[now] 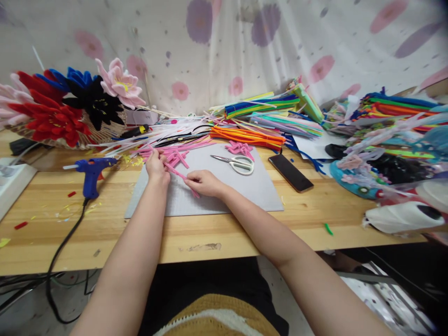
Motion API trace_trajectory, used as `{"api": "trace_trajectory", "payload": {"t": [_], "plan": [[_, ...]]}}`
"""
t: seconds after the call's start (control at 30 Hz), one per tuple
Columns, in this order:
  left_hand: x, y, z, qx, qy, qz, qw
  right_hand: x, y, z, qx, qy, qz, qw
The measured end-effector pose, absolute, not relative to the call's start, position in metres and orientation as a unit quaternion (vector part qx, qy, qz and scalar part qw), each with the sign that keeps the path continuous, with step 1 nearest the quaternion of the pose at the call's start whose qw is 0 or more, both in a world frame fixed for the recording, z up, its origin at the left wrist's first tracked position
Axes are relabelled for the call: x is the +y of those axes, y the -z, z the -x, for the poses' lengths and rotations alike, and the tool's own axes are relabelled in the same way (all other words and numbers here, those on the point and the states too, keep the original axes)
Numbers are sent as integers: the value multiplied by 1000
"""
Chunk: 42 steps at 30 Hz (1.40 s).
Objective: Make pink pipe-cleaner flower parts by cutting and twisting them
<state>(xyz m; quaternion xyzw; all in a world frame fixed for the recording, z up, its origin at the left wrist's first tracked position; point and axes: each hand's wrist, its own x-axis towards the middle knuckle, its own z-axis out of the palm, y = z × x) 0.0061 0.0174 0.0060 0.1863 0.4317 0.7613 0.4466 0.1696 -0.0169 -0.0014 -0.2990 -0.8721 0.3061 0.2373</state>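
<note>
Pink pipe cleaners (176, 173) stretch between my two hands above the grey mat. My left hand (156, 165) is closed on one end of them, close to a pile of cut pink pipe cleaner pieces (180, 159). Lower and to the right, my right hand (205, 182) pinches the other end, and a short tip pokes out below its fingers. White-handled scissors (241, 165) lie on the mat with their blades pointing left. Behind them rests a small bundle of bent pink pipe cleaners (239, 148).
A blue glue gun (91, 175) with a black cord lies at left, below pipe-cleaner flowers (56, 122). A phone (290, 172) sits right of the grey mat (210, 205). Orange pipe cleaners (248, 137) and other coloured bundles line the back. A white spool (402, 217) stands at far right.
</note>
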Motion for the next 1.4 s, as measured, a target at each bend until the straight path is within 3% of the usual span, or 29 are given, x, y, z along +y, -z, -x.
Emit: {"api": "trace_trajectory", "payload": {"t": [0.4,0.63,0.83,0.93,1.07,1.17,1.27,1.4], "plan": [[15,-23,5,474,-781,-89,396,-19,3,-162,-924,-203,201,255],[11,-27,5,470,-784,-38,404,-19,4,-165,-947,-139,191,218],[8,-25,11,455,-801,-141,363,-18,7,-175,-952,-92,198,213],[6,-25,15,426,-791,-193,394,-18,7,-178,-949,-87,219,208],[2,-28,21,374,-795,-211,428,-21,1,-181,-914,-159,293,232],[-1,-29,21,343,-810,-205,430,-21,-2,-178,-826,-278,384,306],[-2,-29,16,318,-824,-202,422,-16,1,-167,-753,-414,370,352],[0,-28,4,305,-831,-206,417,-14,8,-150,-727,-570,280,263]]}}
